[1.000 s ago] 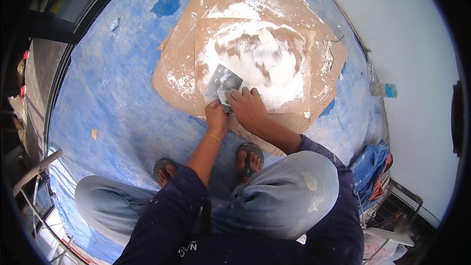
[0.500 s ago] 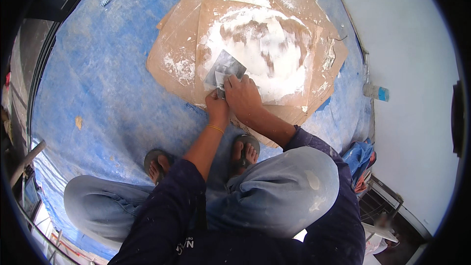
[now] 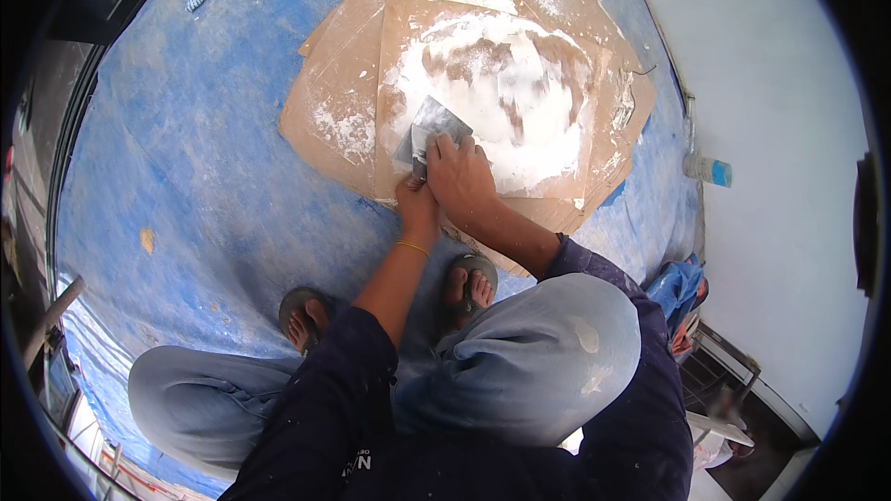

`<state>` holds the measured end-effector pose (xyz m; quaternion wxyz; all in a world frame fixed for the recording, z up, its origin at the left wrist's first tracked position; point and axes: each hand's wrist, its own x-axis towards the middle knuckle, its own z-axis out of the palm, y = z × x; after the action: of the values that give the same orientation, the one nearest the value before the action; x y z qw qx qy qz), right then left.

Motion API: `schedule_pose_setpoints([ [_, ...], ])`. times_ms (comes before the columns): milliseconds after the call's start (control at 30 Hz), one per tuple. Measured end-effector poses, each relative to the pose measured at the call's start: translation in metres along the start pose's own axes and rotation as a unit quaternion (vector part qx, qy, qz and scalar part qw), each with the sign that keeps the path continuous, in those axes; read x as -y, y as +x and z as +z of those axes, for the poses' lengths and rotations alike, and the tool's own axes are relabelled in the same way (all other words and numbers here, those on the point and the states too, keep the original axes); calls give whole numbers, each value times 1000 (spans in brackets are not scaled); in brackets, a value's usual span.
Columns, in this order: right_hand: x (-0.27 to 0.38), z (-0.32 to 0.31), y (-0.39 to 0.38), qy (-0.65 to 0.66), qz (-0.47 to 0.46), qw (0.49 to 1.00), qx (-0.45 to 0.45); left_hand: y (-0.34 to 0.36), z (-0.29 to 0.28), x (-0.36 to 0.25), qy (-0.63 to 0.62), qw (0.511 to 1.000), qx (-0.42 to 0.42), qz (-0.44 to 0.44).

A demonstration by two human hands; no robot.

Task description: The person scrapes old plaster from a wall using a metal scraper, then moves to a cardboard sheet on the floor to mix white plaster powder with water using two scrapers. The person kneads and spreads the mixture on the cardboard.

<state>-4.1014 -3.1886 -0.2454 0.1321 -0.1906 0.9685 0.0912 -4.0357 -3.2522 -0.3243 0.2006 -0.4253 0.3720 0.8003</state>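
Note:
My left hand (image 3: 418, 204) is closed at the lower end of a flat grey metal putty knife (image 3: 440, 115), its handle mostly hidden by my fingers. My right hand (image 3: 459, 176) lies just beside it, fingers curled down round a smaller putty blade (image 3: 419, 144) smeared with white paste. The two blades overlap and seem to touch. Both are held over the near left edge of a patch of wet white paste (image 3: 506, 144), spread thick on a cardboard sheet (image 3: 393, 65). Brown cardboard shows through the paste in streaks.
Larger cardboard (image 3: 325, 93) lies beneath, on a blue floor sheet (image 3: 186, 148). To the right, a clear plastic bottle (image 3: 710, 171) lies by a pale wall (image 3: 780, 130). Blue cloth (image 3: 676, 286) and a dark metal frame (image 3: 719, 362) are at the lower right. My sandalled feet (image 3: 471, 288) are close by.
The larger blade has turned and slid slightly right against the smaller one. Both hands have shifted a little right, staying together at the paste's edge.

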Motion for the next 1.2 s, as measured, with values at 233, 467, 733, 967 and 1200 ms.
schedule_pose_setpoints([
  [233, -8, 15, 4, 1, 22, 1000, -9, 8, 3, 8, 2, 995, 71, 66],
  [467, -110, -43, -25, 378, 185, 905, -51, -43, 11, -25, -23, 995, 92, 43],
  [733, -130, -45, -64, 843, 260, 459, -105, -67, 39, -56, -84, 953, 290, 3],
  [967, -128, -55, -105, 602, 362, 656, -276, -104, 86, -40, 225, 937, 126, 236],
  [1200, -140, -52, -121, 832, 227, 486, -141, -118, 112, -2, 301, 889, 150, 311],
])
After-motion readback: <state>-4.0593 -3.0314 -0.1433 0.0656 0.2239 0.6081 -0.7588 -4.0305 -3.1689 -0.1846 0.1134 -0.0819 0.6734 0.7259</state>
